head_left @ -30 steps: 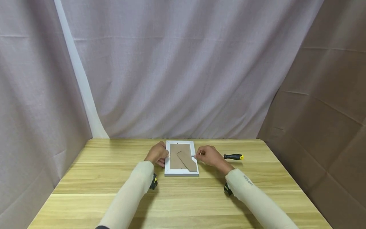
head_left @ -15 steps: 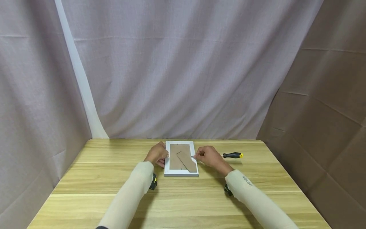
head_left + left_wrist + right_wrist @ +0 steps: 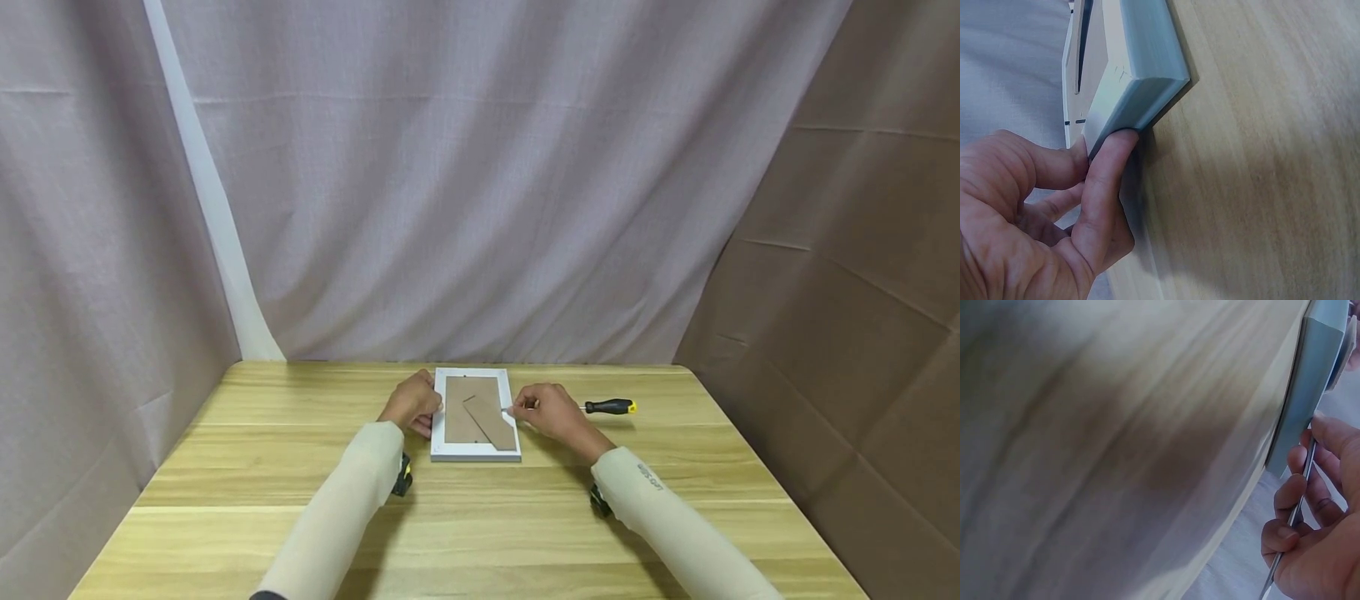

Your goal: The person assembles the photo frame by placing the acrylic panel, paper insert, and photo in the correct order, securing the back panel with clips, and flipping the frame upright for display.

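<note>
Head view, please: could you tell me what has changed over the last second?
The screwdriver in the right hand shifted slightly: its handle swung a little toward the far edge of the table. The right hand holds its grip, tip at the right edge of the picture frame. The left hand stayed gripping the frame's left edge; the frame lies unmoved.

Bare tabletop open at 6 o'clock, also at 9 o'clock | picture frame flat at centre, flanked close by left hand and right hand | screwdriver blocking 3 o'clock, shaft in right hand | curtain closing 12 o'clock behind table edge
</note>
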